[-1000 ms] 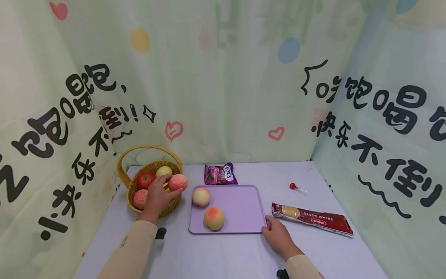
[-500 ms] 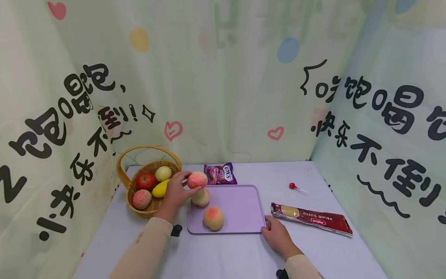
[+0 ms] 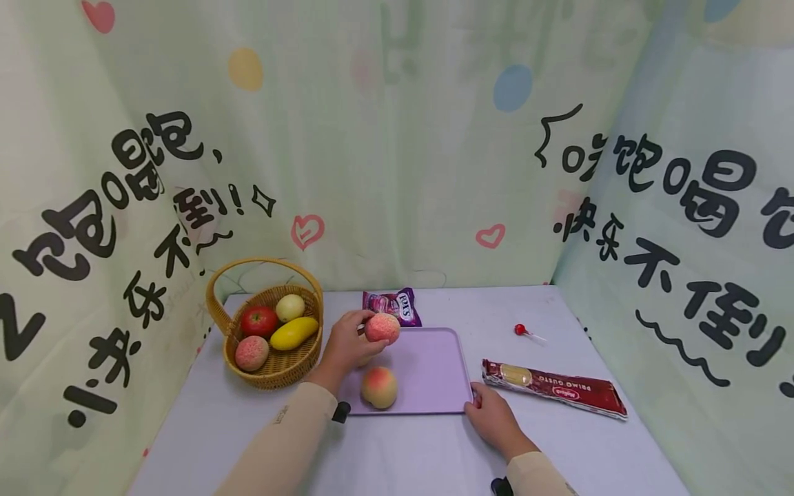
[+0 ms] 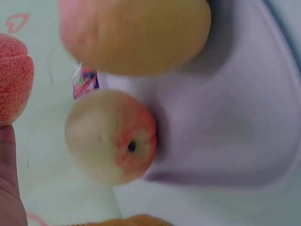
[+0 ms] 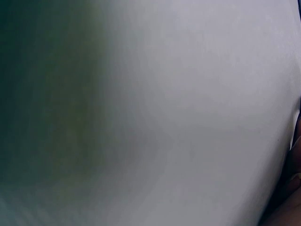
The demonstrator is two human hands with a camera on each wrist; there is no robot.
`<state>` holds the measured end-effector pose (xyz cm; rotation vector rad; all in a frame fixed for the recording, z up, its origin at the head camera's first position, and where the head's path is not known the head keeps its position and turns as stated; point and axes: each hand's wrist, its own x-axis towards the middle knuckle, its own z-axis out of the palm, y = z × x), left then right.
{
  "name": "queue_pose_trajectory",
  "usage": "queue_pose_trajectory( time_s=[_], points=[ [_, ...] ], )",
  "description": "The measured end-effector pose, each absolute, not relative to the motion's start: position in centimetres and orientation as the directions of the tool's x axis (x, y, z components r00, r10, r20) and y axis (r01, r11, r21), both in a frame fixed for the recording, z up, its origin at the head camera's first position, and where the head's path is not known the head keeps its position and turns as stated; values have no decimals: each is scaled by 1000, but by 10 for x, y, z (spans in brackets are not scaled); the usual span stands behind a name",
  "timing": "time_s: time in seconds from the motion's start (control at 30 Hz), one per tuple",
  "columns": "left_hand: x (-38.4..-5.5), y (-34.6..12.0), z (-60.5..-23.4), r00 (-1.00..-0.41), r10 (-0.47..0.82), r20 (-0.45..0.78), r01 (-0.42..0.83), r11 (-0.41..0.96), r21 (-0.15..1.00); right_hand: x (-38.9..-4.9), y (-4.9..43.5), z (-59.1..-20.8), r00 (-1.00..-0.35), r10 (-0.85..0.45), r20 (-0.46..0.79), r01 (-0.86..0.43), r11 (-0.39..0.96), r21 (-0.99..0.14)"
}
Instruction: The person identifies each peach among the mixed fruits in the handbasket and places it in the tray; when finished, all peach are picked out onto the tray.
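My left hand point(image 3: 344, 346) holds a pink-red peach point(image 3: 382, 327) in its fingers, above the far left part of the lilac tray point(image 3: 431, 368). In the left wrist view the held peach point(image 4: 14, 77) shows its crease at the left edge. On the tray sit a yellow-orange peach point(image 3: 379, 387) and a pale peach point(image 4: 110, 136), the latter mostly hidden behind my left hand in the head view. My right hand point(image 3: 494, 421) grips the tray's near right corner. The right wrist view is mostly blurred white surface, with part of the hand point(image 5: 289, 202) at its right edge.
Left of the tray stands a wicker basket point(image 3: 279, 379) with a red apple point(image 3: 259, 321), a yellow mango-shaped fruit point(image 3: 294, 333) and other fruit. A purple snack bag point(image 3: 397, 307) lies behind the tray. To the right are a red lollipop point(image 3: 520, 329) and a long red packet point(image 3: 558, 389).
My left hand has carried the pink-red peach rightward from the basket to above the tray. The right hand has stayed at the tray's corner.
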<state>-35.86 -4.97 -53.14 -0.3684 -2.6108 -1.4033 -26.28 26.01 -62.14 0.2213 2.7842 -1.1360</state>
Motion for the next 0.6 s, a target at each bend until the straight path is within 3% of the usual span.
queue_pose_trajectory(
  time_s=[0.6],
  points=[
    [-361, -12, -551, -964, 265, -4, 173, 639, 750, -264, 262, -623, -980, 88, -178, 188, 700, -689]
  ],
)
